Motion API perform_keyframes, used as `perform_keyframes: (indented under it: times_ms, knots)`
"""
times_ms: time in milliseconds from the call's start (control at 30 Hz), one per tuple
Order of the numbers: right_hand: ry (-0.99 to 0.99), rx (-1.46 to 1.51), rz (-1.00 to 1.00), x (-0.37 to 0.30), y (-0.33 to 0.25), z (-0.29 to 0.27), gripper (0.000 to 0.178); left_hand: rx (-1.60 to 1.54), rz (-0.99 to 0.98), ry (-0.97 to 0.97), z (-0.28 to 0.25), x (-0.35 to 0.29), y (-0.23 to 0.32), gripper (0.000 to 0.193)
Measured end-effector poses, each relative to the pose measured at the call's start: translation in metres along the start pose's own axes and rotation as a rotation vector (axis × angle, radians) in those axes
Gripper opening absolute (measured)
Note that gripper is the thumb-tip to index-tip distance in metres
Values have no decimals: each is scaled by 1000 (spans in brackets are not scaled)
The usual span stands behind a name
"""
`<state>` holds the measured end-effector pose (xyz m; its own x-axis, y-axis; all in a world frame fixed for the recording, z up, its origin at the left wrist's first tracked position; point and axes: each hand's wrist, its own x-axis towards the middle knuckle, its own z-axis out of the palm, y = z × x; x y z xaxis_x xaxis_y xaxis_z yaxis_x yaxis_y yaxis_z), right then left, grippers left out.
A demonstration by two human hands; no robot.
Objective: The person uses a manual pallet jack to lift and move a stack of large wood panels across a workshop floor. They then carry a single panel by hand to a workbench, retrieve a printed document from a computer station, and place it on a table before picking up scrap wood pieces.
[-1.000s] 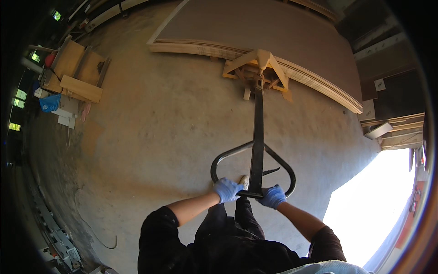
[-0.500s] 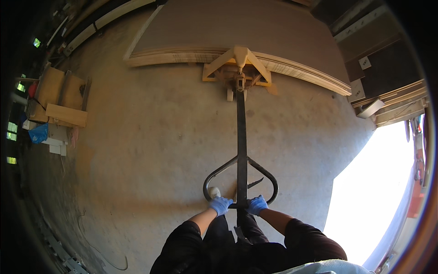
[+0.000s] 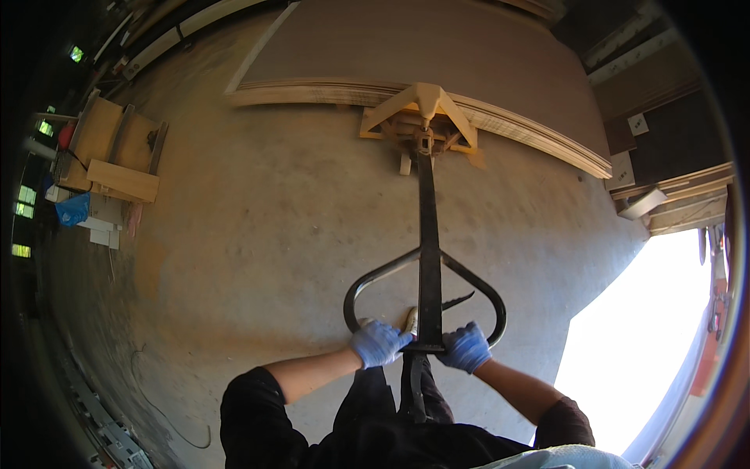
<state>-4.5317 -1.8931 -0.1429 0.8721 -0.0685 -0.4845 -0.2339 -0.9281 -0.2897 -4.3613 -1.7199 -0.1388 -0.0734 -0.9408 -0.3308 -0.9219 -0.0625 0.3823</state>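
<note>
A yellow pallet jack (image 3: 428,102) stands ahead of me with a wide stack of brown boards (image 3: 437,43) on it. Its long black handle (image 3: 428,227) runs back toward me and ends in a rounded loop. My left hand (image 3: 378,342), in a blue glove, wraps round the loop's near bar, left of the shaft. On the bar's right side my gloved right hand (image 3: 466,347) is closed in the same way. A thin black lever (image 3: 458,300) sticks out beside the shaft, inside the loop. My shoe shows partly behind the handle.
At the left stands a wooden bench (image 3: 121,181) with a blue plastic bag (image 3: 73,209) beside it. More boards (image 3: 678,133) are stacked at the far right. A bright doorway (image 3: 625,328) lies to the right. A thin cable (image 3: 160,420) curls on the concrete floor (image 3: 258,258).
The handle's loop and both hands appear larger, raised nearer to me, with my elbows spread wider. The pallet jack and boards sit slightly farther right in view. Both hands keep their hold.
</note>
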Motion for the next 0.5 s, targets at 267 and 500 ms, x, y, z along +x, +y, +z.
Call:
perform_keyframes:
  times_ms: [267, 500]
  knots:
    - [-320, 93, 99, 35, -17, 156, 43, -174, -116, -274, 193, -4, -15, 33]
    - [-192, 6, 61, 1, -8, -17, 42, -122, -96, -38, -2, 4, 7, 25]
